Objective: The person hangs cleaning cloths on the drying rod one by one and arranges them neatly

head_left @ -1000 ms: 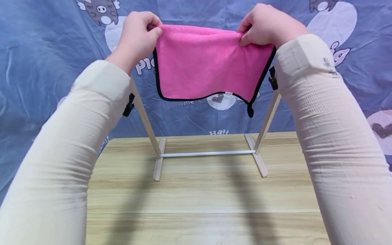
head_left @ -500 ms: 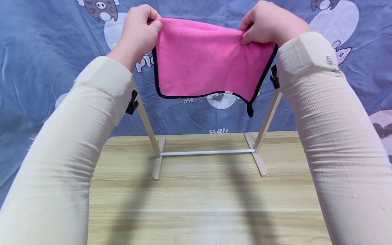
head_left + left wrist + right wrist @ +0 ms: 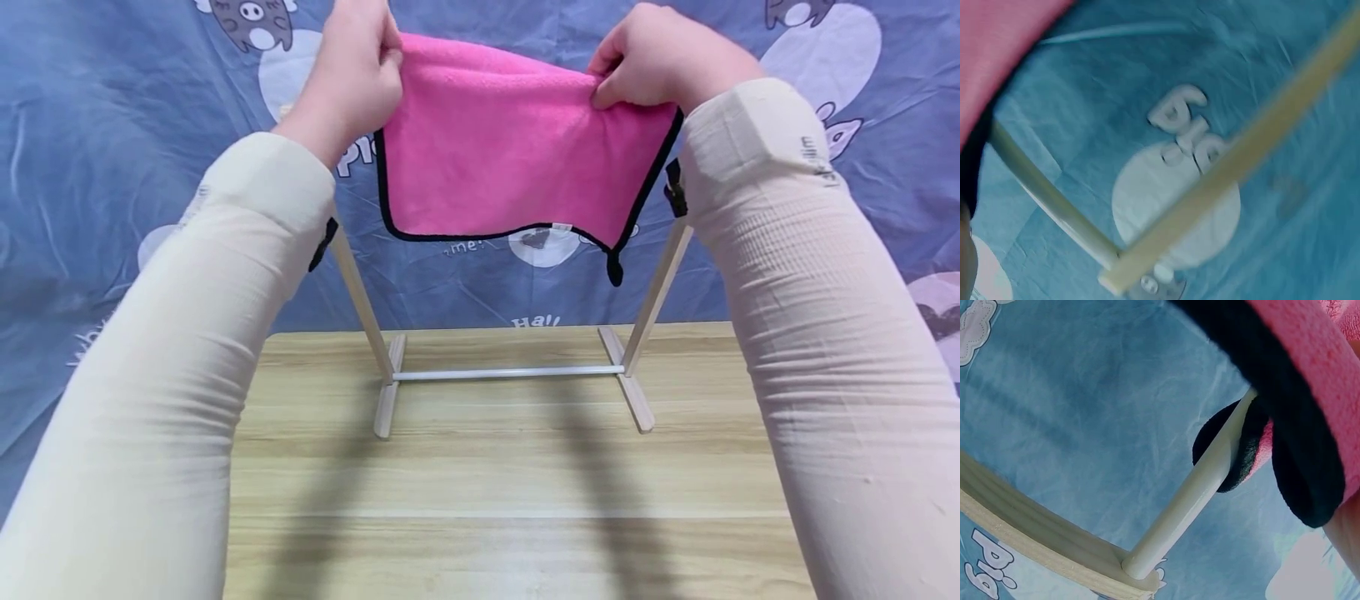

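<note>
A pink towel (image 3: 510, 158) with black edging hangs spread between my hands in the head view, a small black loop (image 3: 615, 268) at its lower right corner. My left hand (image 3: 356, 79) pinches its upper left edge, fingertips partly hidden. My right hand (image 3: 667, 58) pinches the top edge near the right side. The towel's lower edge hangs well above the table. In the right wrist view, a pale top rod (image 3: 1182, 509) of the wooden rack passes by the towel's folded black edge (image 3: 1254, 447), with cloth on both sides of it.
The rack's wooden posts (image 3: 360, 300) stand on flat feet (image 3: 636, 404) on the wood-grain table (image 3: 510, 483). A white lower bar (image 3: 510, 372) joins them. Black straps (image 3: 675, 190) show near both wrists. A blue patterned cloth (image 3: 465, 292) hangs behind.
My left hand has risen and turned, lifting the towel's upper left edge, so the top edge now slopes down to the right. My right hand has risen only slightly.
</note>
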`<state>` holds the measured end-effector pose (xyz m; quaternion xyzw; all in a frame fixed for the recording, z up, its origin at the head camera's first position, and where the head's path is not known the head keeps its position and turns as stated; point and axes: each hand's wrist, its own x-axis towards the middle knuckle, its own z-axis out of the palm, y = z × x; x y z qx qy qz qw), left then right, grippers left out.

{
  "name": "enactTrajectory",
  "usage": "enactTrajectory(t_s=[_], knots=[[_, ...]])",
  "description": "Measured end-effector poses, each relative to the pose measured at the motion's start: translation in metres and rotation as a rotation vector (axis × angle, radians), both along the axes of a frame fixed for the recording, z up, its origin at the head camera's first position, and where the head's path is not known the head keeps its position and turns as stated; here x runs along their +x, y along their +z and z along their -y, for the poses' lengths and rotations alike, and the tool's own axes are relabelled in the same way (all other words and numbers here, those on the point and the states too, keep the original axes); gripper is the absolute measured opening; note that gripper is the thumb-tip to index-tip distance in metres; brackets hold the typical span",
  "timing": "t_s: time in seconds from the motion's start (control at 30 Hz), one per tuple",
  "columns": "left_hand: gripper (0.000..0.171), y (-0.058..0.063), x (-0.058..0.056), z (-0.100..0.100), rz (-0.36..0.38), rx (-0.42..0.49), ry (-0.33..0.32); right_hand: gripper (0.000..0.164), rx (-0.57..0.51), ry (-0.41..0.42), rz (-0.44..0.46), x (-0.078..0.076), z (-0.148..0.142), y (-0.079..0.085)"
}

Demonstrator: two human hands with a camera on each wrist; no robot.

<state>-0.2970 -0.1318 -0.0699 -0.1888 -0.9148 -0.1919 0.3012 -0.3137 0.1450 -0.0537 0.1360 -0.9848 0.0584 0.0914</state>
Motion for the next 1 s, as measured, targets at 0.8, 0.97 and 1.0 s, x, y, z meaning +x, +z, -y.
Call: enactTrajectory(t_s=[0.8,0.97,1.0], knots=[[0.021,-0.023,-0.012,0.014,-0.038,-0.06,0.044,0.033,-0.028,-0.014,0.008,0.001,0.002,-0.001],[0.031,-0.026,-0.011,0.017,0.026,-0.103,0.007,0.033,-0.059,-0.041,0.049,0.001,-0.002,0.001],[0.031,-0.026,-0.01,0.019,0.033,-0.104,-0.008,0.033,-0.061,-0.046,0.053,0.001,-0.002,0.002]])
